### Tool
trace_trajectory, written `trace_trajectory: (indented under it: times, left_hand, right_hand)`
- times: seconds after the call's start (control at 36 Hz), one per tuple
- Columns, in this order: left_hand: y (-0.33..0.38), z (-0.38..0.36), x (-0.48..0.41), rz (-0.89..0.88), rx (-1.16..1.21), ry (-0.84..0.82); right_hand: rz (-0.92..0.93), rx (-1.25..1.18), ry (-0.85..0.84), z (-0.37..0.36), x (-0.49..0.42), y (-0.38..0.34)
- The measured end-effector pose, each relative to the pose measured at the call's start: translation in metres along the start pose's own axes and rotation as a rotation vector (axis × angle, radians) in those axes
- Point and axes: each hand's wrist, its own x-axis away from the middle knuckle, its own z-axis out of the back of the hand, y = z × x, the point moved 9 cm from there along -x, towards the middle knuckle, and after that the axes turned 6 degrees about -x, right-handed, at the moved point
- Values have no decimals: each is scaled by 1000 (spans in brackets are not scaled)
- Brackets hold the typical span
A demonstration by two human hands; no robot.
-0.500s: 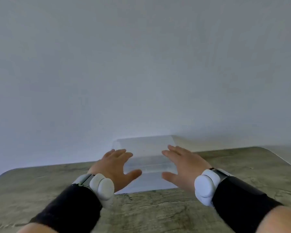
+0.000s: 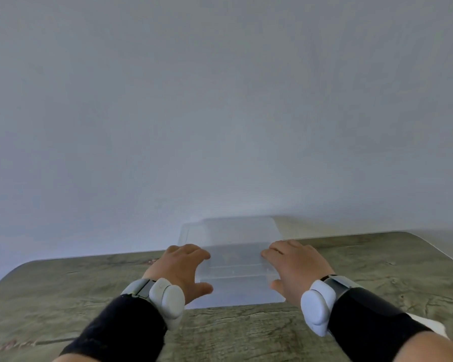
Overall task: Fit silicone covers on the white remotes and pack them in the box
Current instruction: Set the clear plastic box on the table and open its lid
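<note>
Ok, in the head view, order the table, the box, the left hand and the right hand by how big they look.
1. table, largest by far.
2. box.
3. left hand and right hand: they look alike in size, so tied; each is on one side of the box.

Only one camera looks at this place. It sits on the person's head and faces forward and a little down. It is tipped quite high, so the plain pale grey wall [image 2: 220, 100] fills the top and middle of the picture. The grey-green wood-look table [image 2: 246, 333] shows only as a low strip. The camera is close to the two arms, which come in from the bottom edge. The left hand [image 2: 181, 267] and the right hand [image 2: 296, 267] sit low, near the middle, holding the sides of the clear plastic box [image 2: 233, 246]. The wide lens bends the table's far edge into a curve.
</note>
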Motion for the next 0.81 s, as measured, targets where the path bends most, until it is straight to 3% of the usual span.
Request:
trace_trajectory:
  times: [0.81]
  left_hand:
    - [52,-9,148,-20,-17,47]
  right_hand:
    - [-40,31,41,10,157,-50]
